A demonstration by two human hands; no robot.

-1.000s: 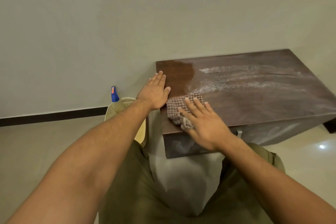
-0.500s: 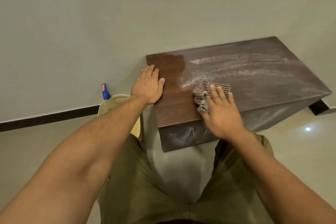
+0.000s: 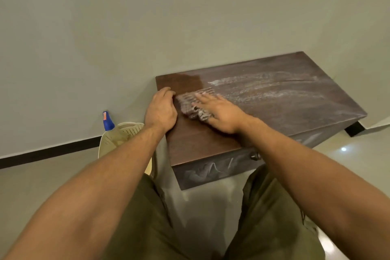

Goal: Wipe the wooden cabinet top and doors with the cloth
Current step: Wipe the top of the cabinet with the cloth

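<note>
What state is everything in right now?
cabinet top, left end wiped dark, rest streaked with white dust
cabinet front, smeared with dust
cloth, bunched under the right hand
right hand, fingers straight, pressing the cloth
left hand, resting on the top's left edge
spray bottle, standing upright

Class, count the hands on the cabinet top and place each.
2. The left hand rests at the left edge of the cabinet top, fingers curled; the right hand presses the cloth.
</note>
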